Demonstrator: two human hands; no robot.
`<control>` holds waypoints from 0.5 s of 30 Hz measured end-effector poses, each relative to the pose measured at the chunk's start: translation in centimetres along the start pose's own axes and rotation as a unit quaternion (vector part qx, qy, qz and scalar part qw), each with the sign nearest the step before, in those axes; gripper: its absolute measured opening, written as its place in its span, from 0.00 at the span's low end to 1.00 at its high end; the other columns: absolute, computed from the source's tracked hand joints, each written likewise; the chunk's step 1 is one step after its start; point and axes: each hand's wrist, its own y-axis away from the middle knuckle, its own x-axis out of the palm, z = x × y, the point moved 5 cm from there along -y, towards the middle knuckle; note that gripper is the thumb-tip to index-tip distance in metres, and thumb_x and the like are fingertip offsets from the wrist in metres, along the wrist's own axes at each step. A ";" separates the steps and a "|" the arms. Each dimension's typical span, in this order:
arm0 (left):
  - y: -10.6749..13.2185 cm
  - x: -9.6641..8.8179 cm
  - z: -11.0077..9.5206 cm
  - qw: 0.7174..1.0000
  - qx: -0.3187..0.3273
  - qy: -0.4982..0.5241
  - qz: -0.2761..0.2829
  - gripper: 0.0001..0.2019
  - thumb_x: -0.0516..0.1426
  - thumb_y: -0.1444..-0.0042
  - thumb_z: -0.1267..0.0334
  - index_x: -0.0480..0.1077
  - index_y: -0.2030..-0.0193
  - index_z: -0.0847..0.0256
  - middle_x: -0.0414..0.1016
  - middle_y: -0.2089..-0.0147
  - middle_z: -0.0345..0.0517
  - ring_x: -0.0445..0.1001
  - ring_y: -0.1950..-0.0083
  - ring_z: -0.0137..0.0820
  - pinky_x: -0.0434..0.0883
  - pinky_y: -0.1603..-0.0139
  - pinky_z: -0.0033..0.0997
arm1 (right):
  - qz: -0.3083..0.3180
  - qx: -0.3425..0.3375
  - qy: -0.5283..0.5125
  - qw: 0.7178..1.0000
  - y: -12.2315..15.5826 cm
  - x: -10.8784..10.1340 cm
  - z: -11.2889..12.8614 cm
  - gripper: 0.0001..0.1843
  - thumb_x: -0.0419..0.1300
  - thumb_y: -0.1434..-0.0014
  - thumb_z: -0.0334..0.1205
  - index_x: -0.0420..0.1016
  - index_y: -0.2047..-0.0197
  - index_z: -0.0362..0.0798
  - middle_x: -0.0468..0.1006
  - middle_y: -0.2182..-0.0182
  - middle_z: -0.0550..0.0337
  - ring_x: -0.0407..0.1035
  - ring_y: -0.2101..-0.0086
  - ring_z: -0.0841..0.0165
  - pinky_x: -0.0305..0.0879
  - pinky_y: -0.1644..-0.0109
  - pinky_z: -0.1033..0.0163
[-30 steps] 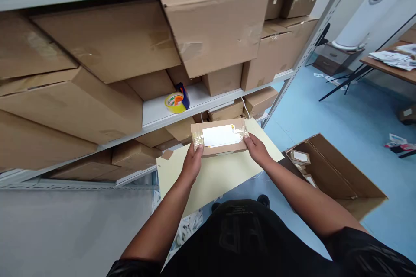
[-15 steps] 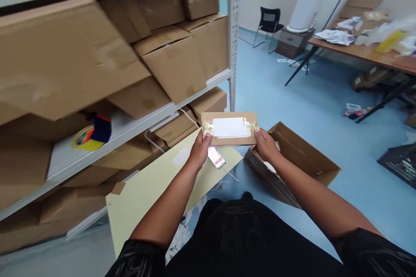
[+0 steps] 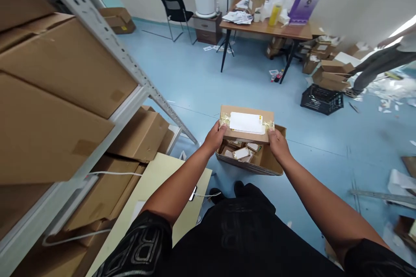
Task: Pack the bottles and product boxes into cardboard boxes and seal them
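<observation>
Head view: a taped cardboard parcel is held above an open carton, the fingers of the left hand and right hand closed on its 2 short ends. It looks light and stiff; the glossy tape may be slippery, so the ends suit a 2-handed grip.

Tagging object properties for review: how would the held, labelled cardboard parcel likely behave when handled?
The labelled cardboard parcel looks stiff: its edges run straight between left hand and right hand. It likely won't roll, being flat-sided. Its shiny tape may feel slippery.
</observation>
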 end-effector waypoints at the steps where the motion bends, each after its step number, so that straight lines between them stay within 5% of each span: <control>1: -0.9 0.9 0.3 1.000 0.000 0.000 0.014 0.26 0.49 0.30 0.45 0.67 0.33 0.54 0.78 0.39 0.47 0.77 0.42 0.39 0.72 0.42 0.37 | -0.005 0.015 0.000 1.000 -0.3 -0.2 -0.9 0.41 0.43 0.34 0.72 0.77 0.41 0.50 0.81 0.47 0.48 0.73 0.47 0.49 0.66 0.43 0.49; 7: -5.4 3.5 5.2 0.990 -0.087 -0.108 0.020 0.24 0.51 0.32 0.45 0.72 0.38 0.54 0.79 0.40 0.48 0.76 0.41 0.44 0.71 0.41 0.42 | 0.062 0.059 0.094 0.992 -4.2 -0.3 -8.0 0.38 0.47 0.34 0.67 0.72 0.35 0.49 0.78 0.41 0.44 0.72 0.43 0.48 0.65 0.40 0.47; 9: -6.1 3.4 7.3 0.984 -0.123 -0.130 -0.017 0.23 0.52 0.33 0.44 0.75 0.42 0.56 0.80 0.41 0.51 0.76 0.41 0.46 0.71 0.40 0.43 | 0.105 0.091 0.174 0.975 -4.6 -1.5 -12.6 0.36 0.53 0.38 0.67 0.78 0.43 0.46 0.80 0.46 0.40 0.74 0.46 0.46 0.67 0.43 0.45; 12: -5.9 3.5 9.2 0.983 -0.143 -0.111 -0.040 0.22 0.50 0.32 0.46 0.77 0.47 0.56 0.81 0.44 0.49 0.76 0.41 0.44 0.70 0.39 0.42 | 0.210 0.137 0.253 0.934 -2.9 -4.3 -20.5 0.27 0.60 0.45 0.66 0.82 0.65 0.50 0.84 0.66 0.43 0.80 0.60 0.47 0.72 0.54 0.48; 15: -4.5 3.4 9.7 0.982 -0.151 -0.098 -0.051 0.22 0.50 0.33 0.45 0.78 0.49 0.57 0.82 0.48 0.47 0.77 0.44 0.41 0.70 0.40 0.41 | 0.219 0.180 0.289 0.914 -2.1 -6.9 -25.9 0.24 0.61 0.48 0.66 0.80 0.70 0.53 0.82 0.73 0.47 0.79 0.68 0.49 0.72 0.61 0.48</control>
